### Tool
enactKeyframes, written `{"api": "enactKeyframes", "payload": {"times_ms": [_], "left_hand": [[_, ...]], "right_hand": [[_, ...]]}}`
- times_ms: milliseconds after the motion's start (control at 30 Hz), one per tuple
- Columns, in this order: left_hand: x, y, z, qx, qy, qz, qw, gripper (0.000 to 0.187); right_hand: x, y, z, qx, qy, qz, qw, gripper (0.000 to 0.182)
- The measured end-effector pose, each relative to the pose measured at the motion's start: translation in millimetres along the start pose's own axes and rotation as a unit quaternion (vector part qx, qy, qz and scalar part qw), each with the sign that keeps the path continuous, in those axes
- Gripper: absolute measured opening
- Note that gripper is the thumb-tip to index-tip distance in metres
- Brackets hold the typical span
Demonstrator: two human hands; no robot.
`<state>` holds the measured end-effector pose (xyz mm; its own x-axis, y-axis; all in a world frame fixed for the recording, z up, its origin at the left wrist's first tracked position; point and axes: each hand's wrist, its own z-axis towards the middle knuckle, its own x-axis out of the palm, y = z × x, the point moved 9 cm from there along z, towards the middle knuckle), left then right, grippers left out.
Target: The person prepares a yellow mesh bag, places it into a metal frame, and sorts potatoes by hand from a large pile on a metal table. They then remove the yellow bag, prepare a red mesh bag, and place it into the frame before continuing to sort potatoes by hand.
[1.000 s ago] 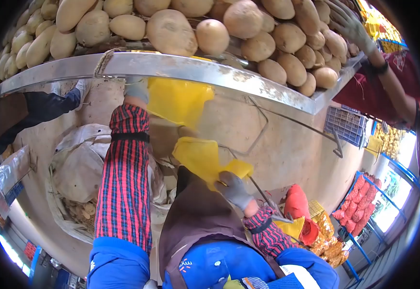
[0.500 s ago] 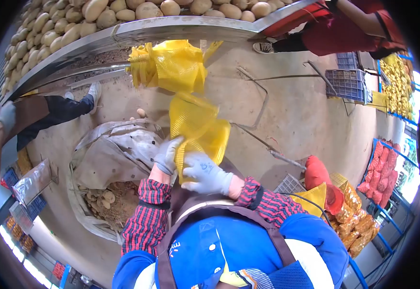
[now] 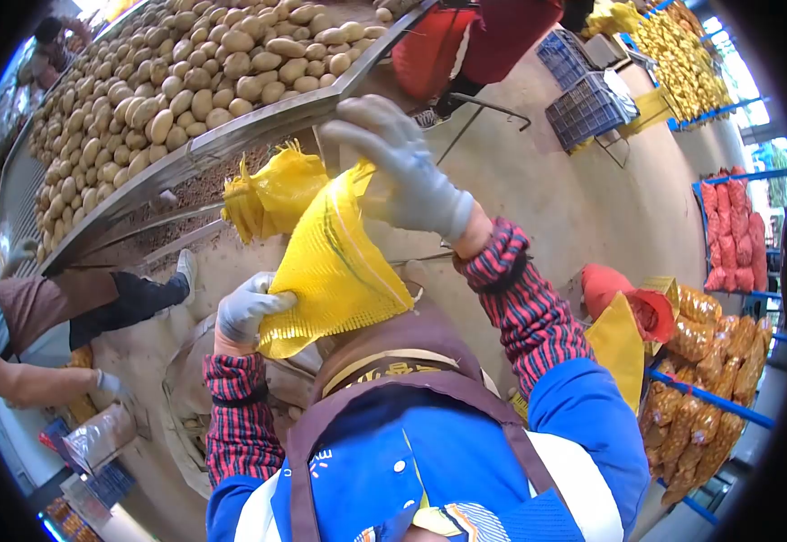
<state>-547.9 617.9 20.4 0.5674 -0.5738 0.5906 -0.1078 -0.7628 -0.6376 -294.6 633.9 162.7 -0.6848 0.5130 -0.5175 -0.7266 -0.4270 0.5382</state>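
My gloved left hand [image 3: 253, 312] is closed on the lower left corner of a yellow mesh bag [image 3: 335, 266], which spreads out flat in front of my apron. My gloved right hand [image 3: 411, 176] is raised at the bag's upper corner, its fingers stretched out and apart. The bag's tip meets the underside of this hand; the thumb is blurred and partly hidden. Just beyond, a bunch of yellow mesh bags [image 3: 276, 194] hangs by the metal edge of the sorting table [image 3: 276, 113].
Many potatoes [image 3: 204, 77] cover the table. A co-worker [image 3: 41, 325] stands at left, another person in red [image 3: 511, 36] at the far right. Blue crates [image 3: 587, 108], a red sack [image 3: 628, 303] and filled orange bags [image 3: 709, 361] stand to the right.
The yellow bag, held close between both hands before, is now spread wider. My right hand has moved up and away from the left. The view has turned, showing more potatoes.
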Motion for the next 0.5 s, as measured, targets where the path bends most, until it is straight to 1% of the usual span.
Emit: {"api": "enactKeyframes", "payload": {"times_ms": [33,67,100,133,167,200,233,267,300,333,367,400,433,467,500], "left_hand": [[-0.8,-3.3,8.3,-0.003,0.005,0.007,1.0,0.039],[-7.8,-11.0,21.0,0.035,-0.005,0.031,0.999,0.042],[-15.8,-18.7,34.8,0.075,-0.014,0.052,0.996,0.045],[-31.3,-18.6,54.6,0.077,-0.012,0.054,0.995,0.045],[-79.3,-31.6,67.9,0.131,-0.194,0.158,0.959,0.048],[-94.1,-54.7,63.0,0.18,-0.365,0.253,0.878,0.05],[-87.0,-54.3,70.3,0.18,-0.363,0.254,0.878,0.05],[-53.8,-70.5,72.4,0.242,-0.348,0.243,0.873,0.05],[-20.3,-83.0,76.5,0.303,-0.331,0.229,0.864,0.05],[17.2,-92.1,88.3,0.329,-0.32,0.355,0.815,0.052],[51.3,-98.3,98.8,0.329,-0.321,0.354,0.815,0.052],[105.5,-109.4,112.5,0.345,-0.266,0.445,0.782,0.053],[147.3,-111.7,128.5,0.354,-0.207,0.533,0.74,0.054],[159.5,-111.5,145.4,0.354,-0.208,0.535,0.738,0.054],[175.8,-107.6,164.7,0.345,-0.199,0.614,0.681,0.052]], "right_hand": [[9.4,-4.4,-2.6,-0.045,0.073,0.007,0.996,0.051],[15.0,-4.0,-8.4,-0.09,0.147,0.014,0.985,0.04],[3.2,-6.3,-9.7,-0.09,0.143,0.009,0.986,0.04],[-4.1,-37.0,-11.8,0.075,0.162,0.047,0.983,0.032],[-10.6,-66.7,-24.1,0.238,0.176,0.085,0.951,0.025],[-21.5,-74.8,-29.1,0.237,0.173,0.083,0.952,0.025],[-33.3,-87.7,-37.8,0.239,0.167,0.032,0.956,0.026],[-46.1,-99.3,-43.1,0.242,0.158,-0.02,0.957,0.027],[-57.1,-106.9,-45.4,0.244,0.157,-0.022,0.957,0.027],[-63.3,-110.8,-48.4,0.23,0.178,-0.013,0.957,0.03],[-68.9,-114.1,-50.7,0.213,0.199,-0.003,0.957,0.032],[-73.9,-122.2,-54.1,0.221,0.223,-0.009,0.949,0.033],[-82.0,-128.7,-55.4,0.219,0.223,-0.008,0.95,0.033],[-86.2,-136.2,-58.7,0.224,0.241,-0.004,0.945,0.031],[-90.7,-143.5,-62.1,0.228,0.258,-0.001,0.939,0.029]]}}
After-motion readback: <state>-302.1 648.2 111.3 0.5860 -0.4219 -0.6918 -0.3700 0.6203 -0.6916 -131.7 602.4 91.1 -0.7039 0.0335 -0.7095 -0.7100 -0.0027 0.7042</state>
